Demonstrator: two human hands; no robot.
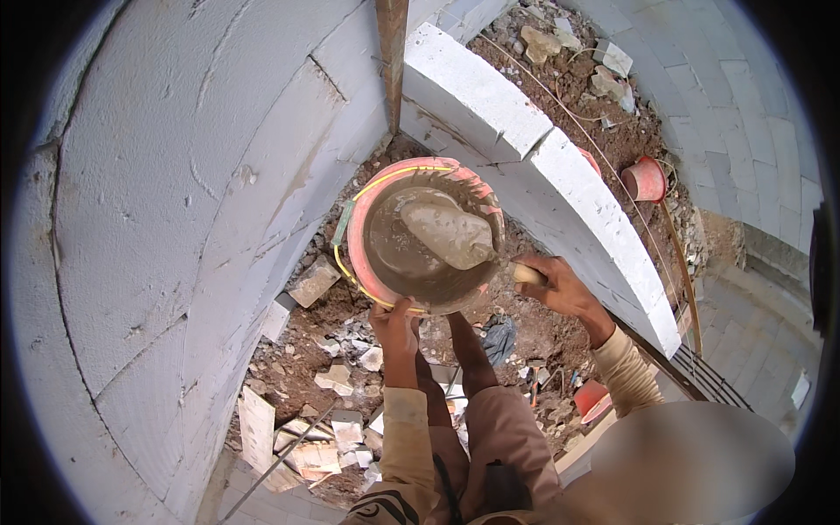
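Note:
A red bucket (355,234) with a yellow handle and grey mortar (391,251) inside is held up in front of me. My left hand (395,329) grips its near rim, thumb over the edge. In my right hand (565,290) is the pale wooden handle of a trowel (528,275), just outside the bucket's right rim. The trowel's blade reaches into the bucket and is coated with wet mortar. Beyond the bucket runs a low wall of white blocks (560,166), with a vertical seam between two blocks.
A tall grey block wall (192,184) rises on the left, with an upright wooden post (391,61) in the corner. Broken block pieces (335,379) litter the soil around my legs. Past the low wall are a small red bucket (645,180), a taut string and rubble.

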